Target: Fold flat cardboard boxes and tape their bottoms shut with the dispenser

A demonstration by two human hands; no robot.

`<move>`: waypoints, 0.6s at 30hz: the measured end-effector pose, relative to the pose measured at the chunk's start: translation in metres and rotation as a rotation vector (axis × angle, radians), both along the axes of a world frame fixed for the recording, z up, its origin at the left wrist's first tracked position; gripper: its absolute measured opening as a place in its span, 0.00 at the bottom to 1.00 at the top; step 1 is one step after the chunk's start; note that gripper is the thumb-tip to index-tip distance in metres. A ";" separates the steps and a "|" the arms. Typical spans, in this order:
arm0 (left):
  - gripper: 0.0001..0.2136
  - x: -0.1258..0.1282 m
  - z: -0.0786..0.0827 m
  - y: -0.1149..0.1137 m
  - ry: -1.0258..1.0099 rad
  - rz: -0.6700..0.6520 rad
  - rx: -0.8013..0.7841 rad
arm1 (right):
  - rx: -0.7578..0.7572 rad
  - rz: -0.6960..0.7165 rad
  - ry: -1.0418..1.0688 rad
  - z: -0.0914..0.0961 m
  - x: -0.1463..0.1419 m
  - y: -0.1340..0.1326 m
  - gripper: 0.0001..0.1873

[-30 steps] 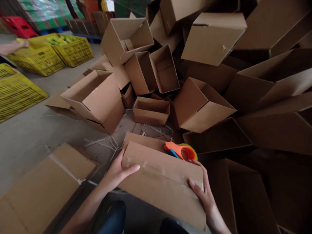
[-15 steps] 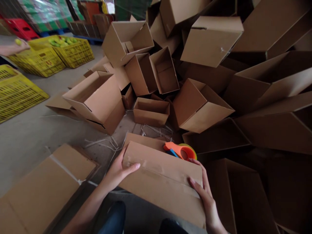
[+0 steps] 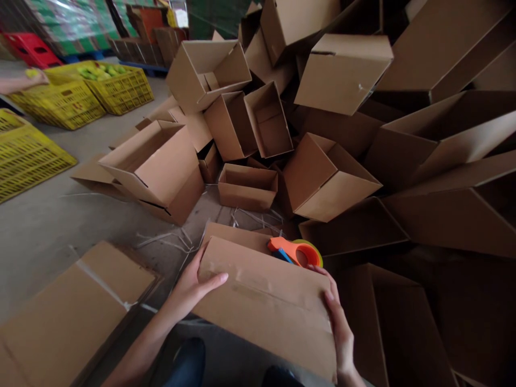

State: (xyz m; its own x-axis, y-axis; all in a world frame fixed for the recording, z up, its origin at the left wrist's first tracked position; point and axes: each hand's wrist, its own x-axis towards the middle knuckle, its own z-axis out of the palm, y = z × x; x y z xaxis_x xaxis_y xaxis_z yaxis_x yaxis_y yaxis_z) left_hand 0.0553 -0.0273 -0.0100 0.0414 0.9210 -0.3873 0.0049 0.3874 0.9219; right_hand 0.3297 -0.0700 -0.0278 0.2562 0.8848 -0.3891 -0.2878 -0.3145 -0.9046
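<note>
The left hand (image 3: 193, 287) and the right hand (image 3: 338, 328) are gripping a taped cardboard box (image 3: 264, 306).
They are clasping its nine and three o'clock edges; an orange tape dispenser (image 3: 296, 252) is sitting at one o'clock.

Nothing readable from here: the cardboard box (image 3: 262, 306) looks blank, and the far wrapped stacks (image 3: 68, 21) are too blurred.

Around the held carton (image 3: 264, 306), cardboard boxes (image 3: 245, 188) heap from twelve to three o'clock, a flattened carton (image 3: 76, 312) lies at nine, and plastic crates (image 3: 28, 161) sit at ten on the floor (image 3: 44, 226).
</note>
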 end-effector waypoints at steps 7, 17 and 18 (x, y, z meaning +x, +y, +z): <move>0.41 -0.001 -0.003 0.000 0.006 -0.012 -0.021 | 0.061 -0.034 -0.018 -0.017 0.003 0.001 0.24; 0.40 -0.001 0.000 0.001 0.012 -0.018 -0.022 | 0.232 -0.045 -0.192 -0.062 0.006 -0.003 0.31; 0.40 -0.001 -0.001 0.001 0.014 -0.013 -0.019 | 0.227 -0.055 -0.200 -0.065 0.006 -0.003 0.31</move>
